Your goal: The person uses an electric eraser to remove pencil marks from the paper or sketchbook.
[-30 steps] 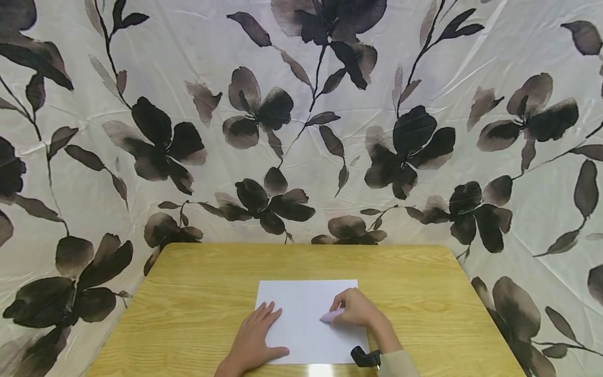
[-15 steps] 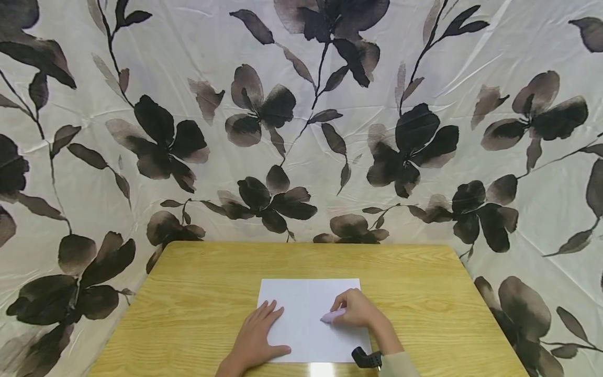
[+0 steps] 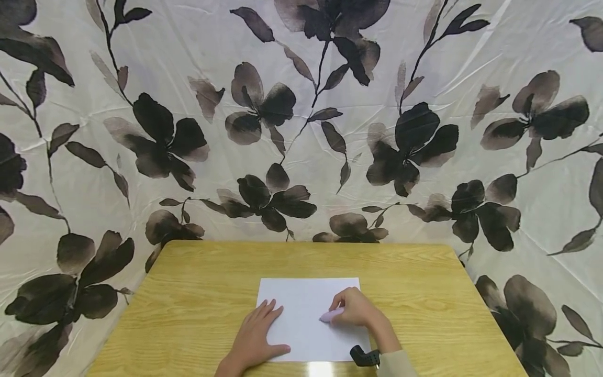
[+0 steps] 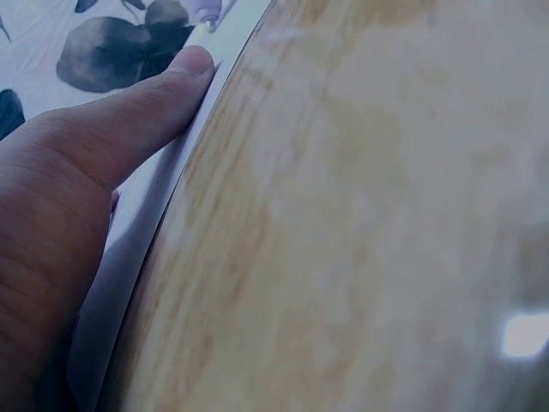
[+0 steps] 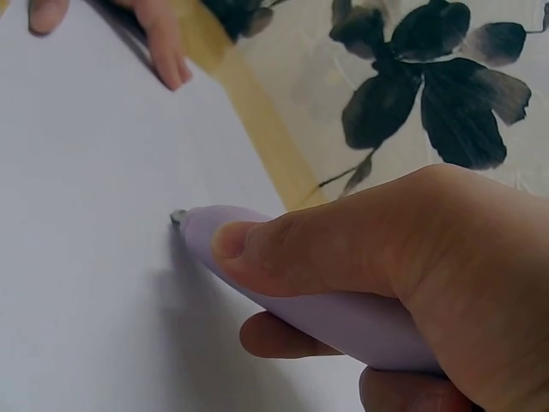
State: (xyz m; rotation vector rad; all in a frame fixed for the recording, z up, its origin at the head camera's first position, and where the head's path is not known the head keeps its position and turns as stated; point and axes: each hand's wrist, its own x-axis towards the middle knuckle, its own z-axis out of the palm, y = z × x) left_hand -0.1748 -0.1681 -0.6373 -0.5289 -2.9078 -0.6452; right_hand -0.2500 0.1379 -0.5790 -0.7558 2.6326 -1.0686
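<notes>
A blank white sheet of paper (image 3: 301, 335) lies on the wooden table. My left hand (image 3: 254, 335) rests flat on its left side, fingers spread and thumb stretched along the near edge. In the left wrist view the thumb (image 4: 146, 120) presses near the paper's border. My right hand (image 3: 360, 309) pinches a thick lilac pen-shaped tool (image 3: 332, 315) over the right half of the sheet. The right wrist view shows the tool's small grey tip (image 5: 178, 217) low over the paper, pointing left; whether it touches is hard to tell. Part of the tool's body is hidden in the palm.
The yellow wooden table (image 3: 212, 272) extends around the sheet on all sides. Behind it hangs a pale floral cloth (image 3: 330, 173). A black wrist-worn device (image 3: 364, 357) sits at the right wrist, over the paper's near right corner.
</notes>
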